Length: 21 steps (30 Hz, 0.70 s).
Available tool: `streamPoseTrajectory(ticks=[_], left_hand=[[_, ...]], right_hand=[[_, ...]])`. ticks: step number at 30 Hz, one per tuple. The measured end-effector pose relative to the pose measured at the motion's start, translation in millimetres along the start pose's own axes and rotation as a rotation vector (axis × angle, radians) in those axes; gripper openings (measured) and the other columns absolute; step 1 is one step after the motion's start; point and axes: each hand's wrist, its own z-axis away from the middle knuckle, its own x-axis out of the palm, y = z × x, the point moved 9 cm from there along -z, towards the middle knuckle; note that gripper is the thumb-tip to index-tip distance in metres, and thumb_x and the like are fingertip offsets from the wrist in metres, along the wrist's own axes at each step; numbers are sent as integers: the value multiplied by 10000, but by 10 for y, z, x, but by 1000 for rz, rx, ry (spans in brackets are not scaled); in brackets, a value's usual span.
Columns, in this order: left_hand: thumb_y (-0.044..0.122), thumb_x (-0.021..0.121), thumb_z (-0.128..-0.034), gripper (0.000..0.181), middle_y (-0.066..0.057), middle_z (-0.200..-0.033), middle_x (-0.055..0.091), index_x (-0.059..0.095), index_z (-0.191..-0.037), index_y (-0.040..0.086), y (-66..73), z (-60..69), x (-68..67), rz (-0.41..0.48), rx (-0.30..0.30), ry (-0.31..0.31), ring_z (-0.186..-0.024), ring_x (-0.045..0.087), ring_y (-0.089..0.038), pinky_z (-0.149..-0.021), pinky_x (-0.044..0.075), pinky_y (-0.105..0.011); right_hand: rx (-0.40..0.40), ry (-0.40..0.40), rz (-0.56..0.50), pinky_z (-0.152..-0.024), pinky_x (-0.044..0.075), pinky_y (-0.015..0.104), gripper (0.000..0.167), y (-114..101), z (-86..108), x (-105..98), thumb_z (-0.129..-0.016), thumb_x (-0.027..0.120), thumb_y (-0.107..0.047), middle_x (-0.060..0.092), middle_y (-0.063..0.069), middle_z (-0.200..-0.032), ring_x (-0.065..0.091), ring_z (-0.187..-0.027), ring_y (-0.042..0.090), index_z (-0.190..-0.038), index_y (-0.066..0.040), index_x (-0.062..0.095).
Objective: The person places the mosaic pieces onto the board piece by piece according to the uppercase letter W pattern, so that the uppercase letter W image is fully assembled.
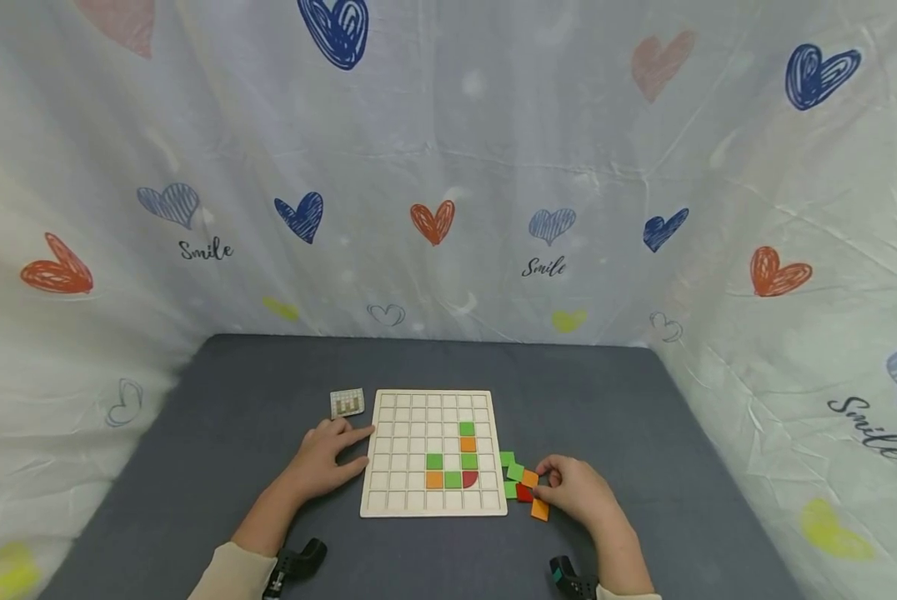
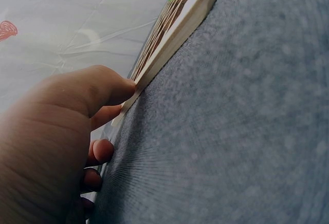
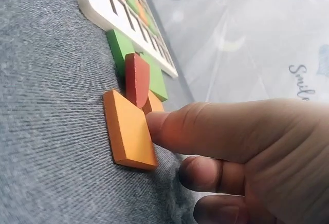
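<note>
My left hand (image 1: 329,456) rests at the left edge of a pale square grid board (image 1: 399,510), its thumb and forefinger spread and touching the rim. Green, orange and red tiles fill some cells in the board's right half; one is a green tile (image 1: 452,480). Right of the board, my right hand (image 1: 579,490) has thumb and forefinger at two sides of an orange tile (image 1: 529,478), seemingly pinching it. The thumb partly hides that tile in the right wrist view. Another orange tile (image 3: 131,131) lies nearer, beside a red tile (image 3: 138,80).
Several loose green tiles (image 1: 515,472) lie against the board's right edge. A small printed card (image 1: 347,402) is by the board's upper left corner. Dark grey cloth covers the table (image 1: 283,367), and a heart-patterned curtain (image 1: 478,150) encloses the back and sides.
</note>
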Motion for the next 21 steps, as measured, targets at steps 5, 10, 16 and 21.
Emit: streamPoseTrajectory(ticks=[5, 10, 16, 21], left_hand=[[353, 753, -943, 506, 103, -961, 437, 660, -1416, 200, -8, 8, 3, 5, -8, -5, -803, 279, -86, -751, 247, -375], [341, 758, -941, 506, 90, -956, 439, 660, -1416, 197, -8, 5, 4, 10, -14, -10, -805, 279, -94, -752, 244, -382], [336, 759, -943, 505, 87, -954, 440, 658, -1418, 200, -9, 4, 3, 12, -25, -14, -812, 285, -100, -755, 242, -389], [341, 757, -943, 503, 91, -953, 441, 660, -1417, 203, -15, 6, 5, 8, -34, -14, -821, 292, -101, -759, 244, -387]], right_hand=[[-18, -3, -6, -537, 324, 318, 167, -20, -19, -48, -840, 839, -206, 503, 1, -644, 413, -522, 153, -965, -167, 734], [-41, 26, -15, -528, 307, 315, 163, -113, -63, -196, -843, 831, -184, 488, 7, -642, 390, -519, 152, -971, -159, 733], [-75, 60, 10, -548, 306, 332, 174, -283, -137, -328, -854, 834, -195, 469, 8, -644, 390, -534, 160, -991, -153, 736], [-113, 74, 11, -553, 323, 331, 178, -448, -187, -394, -871, 830, -205, 479, 1, -657, 400, -537, 157, -1019, -157, 743]])
